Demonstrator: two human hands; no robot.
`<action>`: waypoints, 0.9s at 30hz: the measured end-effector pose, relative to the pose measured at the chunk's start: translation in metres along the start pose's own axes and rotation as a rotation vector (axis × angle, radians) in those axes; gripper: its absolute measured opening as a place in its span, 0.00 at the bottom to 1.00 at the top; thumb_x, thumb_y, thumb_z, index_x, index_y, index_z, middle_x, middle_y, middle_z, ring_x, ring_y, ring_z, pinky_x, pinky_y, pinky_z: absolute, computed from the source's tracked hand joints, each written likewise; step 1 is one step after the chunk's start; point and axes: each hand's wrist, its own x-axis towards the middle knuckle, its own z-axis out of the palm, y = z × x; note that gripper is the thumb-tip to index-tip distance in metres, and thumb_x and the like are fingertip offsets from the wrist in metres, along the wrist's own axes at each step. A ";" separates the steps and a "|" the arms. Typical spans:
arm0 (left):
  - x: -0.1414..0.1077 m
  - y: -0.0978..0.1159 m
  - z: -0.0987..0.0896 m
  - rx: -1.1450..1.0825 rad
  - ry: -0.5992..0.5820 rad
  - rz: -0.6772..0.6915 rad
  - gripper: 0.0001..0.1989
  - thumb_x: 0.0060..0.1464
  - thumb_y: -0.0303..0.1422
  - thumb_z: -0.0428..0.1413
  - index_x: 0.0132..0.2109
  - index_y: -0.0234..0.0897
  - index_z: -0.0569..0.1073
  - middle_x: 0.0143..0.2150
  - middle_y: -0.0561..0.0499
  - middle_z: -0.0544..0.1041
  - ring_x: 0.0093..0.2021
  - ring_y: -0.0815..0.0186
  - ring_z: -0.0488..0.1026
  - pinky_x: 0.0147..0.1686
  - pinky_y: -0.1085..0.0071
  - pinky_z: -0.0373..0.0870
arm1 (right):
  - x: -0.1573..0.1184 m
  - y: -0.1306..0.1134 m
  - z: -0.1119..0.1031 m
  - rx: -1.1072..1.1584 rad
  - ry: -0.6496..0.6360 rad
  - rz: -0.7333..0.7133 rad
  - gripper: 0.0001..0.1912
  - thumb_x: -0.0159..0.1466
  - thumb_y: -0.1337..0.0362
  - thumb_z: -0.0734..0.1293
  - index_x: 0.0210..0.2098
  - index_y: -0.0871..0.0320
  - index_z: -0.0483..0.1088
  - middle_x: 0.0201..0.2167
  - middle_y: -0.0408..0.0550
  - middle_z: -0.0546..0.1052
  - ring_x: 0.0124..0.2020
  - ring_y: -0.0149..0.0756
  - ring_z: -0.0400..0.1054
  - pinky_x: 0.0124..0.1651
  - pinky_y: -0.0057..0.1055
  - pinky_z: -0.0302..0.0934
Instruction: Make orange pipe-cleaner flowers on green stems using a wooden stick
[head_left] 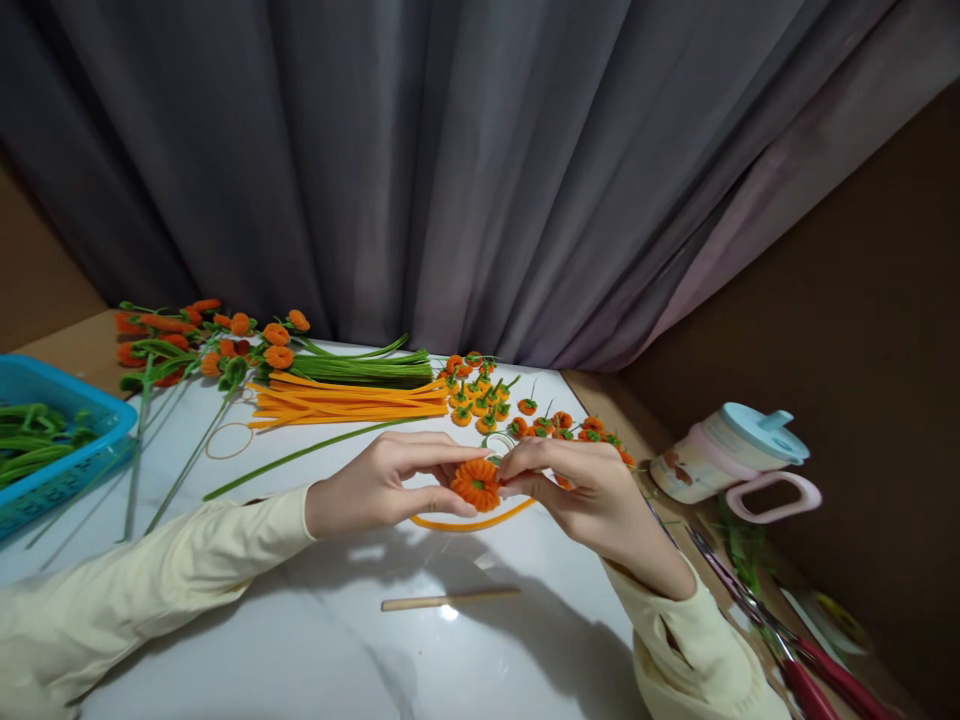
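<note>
**Two-Handed Support of a Ribbed Orange Rosette**

A thin wooden stick [450, 599] lies on the worktop [322, 640], nearer the body than both hands. Red-handled scissors [780, 635] lie beyond the right hand's outer side.

The orange rosette [477, 485], green at its centre, is between the two hands, face toward the viewer. The step appears to be adjusting its folds. For good results, support the rim lightly from one side, work the folds with the opposite fingertips, and avoid pressing hard enough to flatten the ribs; even spacing around the centre is advisable.

Left hand [382, 485]: thumb and fingers set apart by the rosette's rim only, gripping its left edge. Right hand [577, 490]: fingertips drawn into a narrow pinch at its right edge; the exact thumb contact is partly hidden.

A curved orange strip [465, 526] shows just below the rosette. A single green strip [315, 447] extends behind the left hand. Beyond it lie the orange strip bundle [345, 400] and the green strip bundle [375, 368]. Small pumpkin-like pieces [484, 409] sit beyond the gap between the hands.
</note>
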 end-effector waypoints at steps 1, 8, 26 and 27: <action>0.000 0.000 0.001 -0.013 0.008 0.001 0.15 0.51 0.34 0.60 0.47 0.38 0.77 0.36 0.47 0.79 0.34 0.64 0.74 0.37 0.70 0.71 | 0.000 -0.001 0.001 0.010 -0.002 -0.004 0.07 0.64 0.71 0.63 0.31 0.57 0.71 0.26 0.45 0.77 0.27 0.29 0.71 0.31 0.23 0.64; -0.004 -0.001 0.003 -0.197 -0.009 -0.114 0.08 0.45 0.33 0.64 0.35 0.34 0.79 0.29 0.49 0.78 0.28 0.67 0.73 0.30 0.73 0.71 | 0.000 -0.001 0.010 0.127 -0.015 0.006 0.08 0.64 0.72 0.64 0.29 0.59 0.72 0.24 0.45 0.76 0.26 0.30 0.71 0.30 0.23 0.64; 0.007 0.003 -0.001 -0.380 0.006 -0.443 0.17 0.55 0.44 0.54 0.35 0.31 0.70 0.24 0.54 0.70 0.25 0.72 0.67 0.28 0.74 0.66 | 0.002 0.001 0.019 -0.117 0.082 -0.054 0.07 0.64 0.70 0.65 0.41 0.60 0.72 0.38 0.52 0.77 0.38 0.35 0.72 0.41 0.29 0.68; 0.007 0.002 -0.001 -0.419 0.005 -0.439 0.19 0.56 0.46 0.52 0.35 0.31 0.70 0.26 0.53 0.70 0.26 0.71 0.68 0.28 0.74 0.66 | 0.002 0.002 0.020 -0.090 0.086 -0.008 0.06 0.64 0.70 0.65 0.39 0.60 0.73 0.36 0.51 0.77 0.37 0.35 0.72 0.40 0.29 0.68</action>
